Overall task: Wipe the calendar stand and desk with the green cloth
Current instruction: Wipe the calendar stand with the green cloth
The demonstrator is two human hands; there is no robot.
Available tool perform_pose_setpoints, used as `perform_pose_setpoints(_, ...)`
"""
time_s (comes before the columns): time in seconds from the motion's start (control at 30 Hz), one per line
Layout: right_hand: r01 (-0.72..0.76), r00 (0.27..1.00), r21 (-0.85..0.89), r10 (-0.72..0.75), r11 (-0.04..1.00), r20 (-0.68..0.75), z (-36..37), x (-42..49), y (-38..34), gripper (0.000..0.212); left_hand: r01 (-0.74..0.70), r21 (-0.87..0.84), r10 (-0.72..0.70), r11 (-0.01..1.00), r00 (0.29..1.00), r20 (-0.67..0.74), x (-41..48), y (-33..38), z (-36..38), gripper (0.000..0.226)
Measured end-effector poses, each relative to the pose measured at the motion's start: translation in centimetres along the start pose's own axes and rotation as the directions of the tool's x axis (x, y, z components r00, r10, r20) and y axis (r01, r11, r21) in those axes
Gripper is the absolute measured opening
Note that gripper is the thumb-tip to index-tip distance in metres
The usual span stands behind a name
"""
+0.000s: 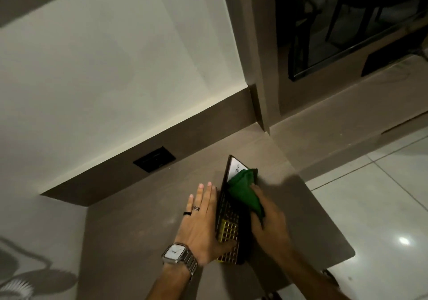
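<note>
My left hand lies flat, steadying the light, probably tippy stand; right hand clamps the soft cloth.

A: Identify the fixtures at the rear.
B: Black wall socket set in the brown upstand; pale wall above it.
A: And to the right?
B: Dark glass panel; glossy tiled floor.
</note>
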State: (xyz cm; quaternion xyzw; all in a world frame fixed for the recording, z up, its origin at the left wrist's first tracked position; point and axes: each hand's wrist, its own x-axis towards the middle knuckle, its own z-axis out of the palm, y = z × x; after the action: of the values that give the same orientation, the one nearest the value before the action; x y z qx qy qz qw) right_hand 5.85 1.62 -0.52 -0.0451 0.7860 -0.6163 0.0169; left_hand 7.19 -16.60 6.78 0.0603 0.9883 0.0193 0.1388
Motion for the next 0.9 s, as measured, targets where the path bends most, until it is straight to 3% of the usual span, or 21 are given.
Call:
perform_pose_setpoints(0.13,0.062,0.996,-0.106,-0.056,0.992,0.063,2.3,-1.0,1.1,0.071,0.000,-0.130,0.008,0.991,0.998,0.068,-0.3,-0.8,1.9,0.158)
perform_pose_setpoints(0.3,0.105,0.994,-0.261,-0.099,0.960,0.036,3.0,-0.4,0.8,0.082,0.041,-0.241,-0.017,0.970,0.995,0.101,0.0,-1.0,2.4,0.165)
perform_pose_setpoints(0.5,0.445,0.890,-0.388,-0.353,0.807,0.287,2.6,-0.2,1.8,0.085,0.068,-0.272,-0.025,0.960,0.987,0.158,0.2,-0.6,2.1,0.163)
perform_pose_setpoints(0.63,0.407,0.904,-0.506,-0.255,0.761,0.343,0.0,1.7,4.0,0.086,0.053,-0.286,-0.010,0.957,0.989,0.151,0.1,-0.4,1.7,0.159)
perform_pose_setpoints(0.7,0.455,0.873,-0.457,-0.284,0.764,0.395,0.0,0.1,4.8,0.086,0.049,-0.296,-0.003,0.954,0.988,0.156,-0.1,-0.5,1.9,0.159)
perform_pose_setpoints(0.8,0.600,0.786,-0.344,-0.451,0.722,0.423,1.3,1.2,3.5,0.086,0.050,-0.265,-0.010,0.963,0.989,0.150,0.1,-0.5,2.2,0.159)
perform_pose_setpoints(0.9,0.443,0.890,-0.393,-0.343,0.806,0.300,0.4,3.5,2.9,0.084,0.046,-0.279,-0.005,0.959,0.989,0.148,0.0,-0.5,2.1,0.158)
